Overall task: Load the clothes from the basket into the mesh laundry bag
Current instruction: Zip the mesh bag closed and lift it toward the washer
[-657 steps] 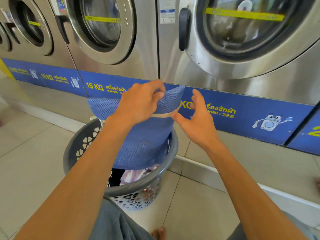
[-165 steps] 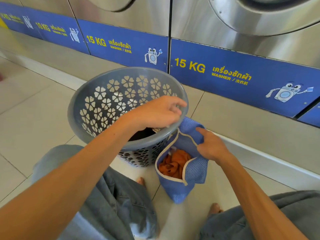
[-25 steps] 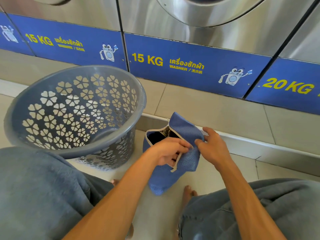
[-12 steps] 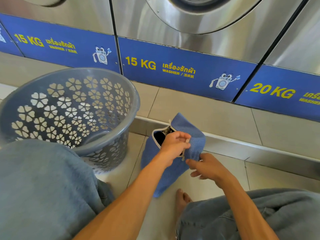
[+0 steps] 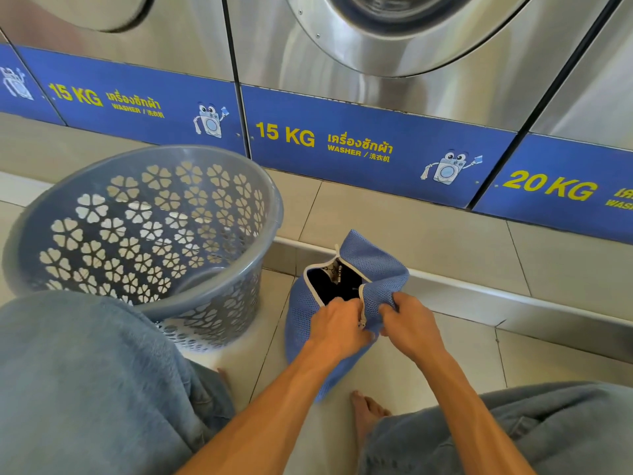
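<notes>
Both hands — left hand (image 5: 337,323), right hand (image 5: 412,325) — pinch the mesh laundry bag (image 5: 303,313) (dark clothes inside) on tiled floor (image 5: 394,371) beside washers (image 5: 376,80).

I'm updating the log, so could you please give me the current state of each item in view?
Basket: upright, no clothes visible inside.
Mesh laundry bag: on floor, mouth partly open, dark clothing inside.
Left hand: gripping bag's zipper edge.
Right hand: pinching bag's mesh.
Washer door: cannot tell.
</notes>
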A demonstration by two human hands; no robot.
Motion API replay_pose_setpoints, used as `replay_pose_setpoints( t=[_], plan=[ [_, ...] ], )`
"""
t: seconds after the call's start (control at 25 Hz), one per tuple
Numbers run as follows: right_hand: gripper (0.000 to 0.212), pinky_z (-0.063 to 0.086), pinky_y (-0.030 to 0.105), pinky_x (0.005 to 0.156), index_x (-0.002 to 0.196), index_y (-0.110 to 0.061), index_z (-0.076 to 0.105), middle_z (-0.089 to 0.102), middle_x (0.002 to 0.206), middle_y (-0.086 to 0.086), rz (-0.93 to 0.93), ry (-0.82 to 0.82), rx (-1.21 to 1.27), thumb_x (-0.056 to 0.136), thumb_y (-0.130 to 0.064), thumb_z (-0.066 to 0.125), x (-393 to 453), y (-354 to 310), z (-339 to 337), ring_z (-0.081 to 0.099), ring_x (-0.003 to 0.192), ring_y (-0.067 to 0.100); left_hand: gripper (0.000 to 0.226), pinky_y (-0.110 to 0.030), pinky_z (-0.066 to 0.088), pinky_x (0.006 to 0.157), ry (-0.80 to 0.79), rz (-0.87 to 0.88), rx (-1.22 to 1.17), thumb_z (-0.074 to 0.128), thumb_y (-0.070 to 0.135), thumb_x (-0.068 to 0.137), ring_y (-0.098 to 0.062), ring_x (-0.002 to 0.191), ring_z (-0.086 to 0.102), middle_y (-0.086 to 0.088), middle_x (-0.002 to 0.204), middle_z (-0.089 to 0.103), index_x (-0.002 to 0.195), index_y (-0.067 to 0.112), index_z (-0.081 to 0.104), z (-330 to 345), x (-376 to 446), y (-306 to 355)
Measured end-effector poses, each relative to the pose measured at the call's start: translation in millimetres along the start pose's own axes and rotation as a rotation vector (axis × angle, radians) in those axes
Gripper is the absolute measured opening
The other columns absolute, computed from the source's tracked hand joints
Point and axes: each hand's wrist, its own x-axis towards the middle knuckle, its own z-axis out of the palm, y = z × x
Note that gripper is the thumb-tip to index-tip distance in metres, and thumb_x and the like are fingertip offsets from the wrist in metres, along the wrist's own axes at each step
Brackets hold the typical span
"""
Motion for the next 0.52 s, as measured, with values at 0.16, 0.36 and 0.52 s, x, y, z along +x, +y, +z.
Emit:
replay_pose_setpoints(
  t=[0.16,0.36,0.52],
  plan=[
    [0.019,0.057,0.047,0.07,0.078,-0.008,0.057,0.068,0.077,0.011,0.068,0.005,0.039,0.08,-0.027,0.05,7,12,-9,0.069,0.073,0.03,0.014,-0.042,0.052,0.07,0.039,0.073,-0.052,0.055,0.014,0.084,-0.034,0.088,0.058,-0.011,0.099,0.058,0.095,0.013,0.063,4,5,-3],
    [0.023,0.058,0.053,0.074,0.087,0.003,0.054,0.068,0.078,0.02,0.058,0.036,0.214,0.086,-0.02,0.053,6,9,-10,0.072,0.061,0.016,0.012,-0.043,0.056,0.069,-0.005,0.095,-0.158,0.064,0.025,0.082,-0.027,0.078,0.063,-0.005,0.08,0.068,0.08,0.013,0.064,9,7,-7],
    [0.012,0.058,0.053,0.076,0.091,-0.012,0.06,0.071,0.071,0.006,0.053,0.074,0.297,0.089,-0.023,0.056,4,9,-8,0.072,0.07,0.022,0.017,-0.04,0.052,0.064,-0.037,0.04,-0.255,0.066,0.024,0.084,-0.022,0.063,0.055,-0.009,0.064,0.063,0.073,0.01,0.069,2,13,-18]
  ],
)
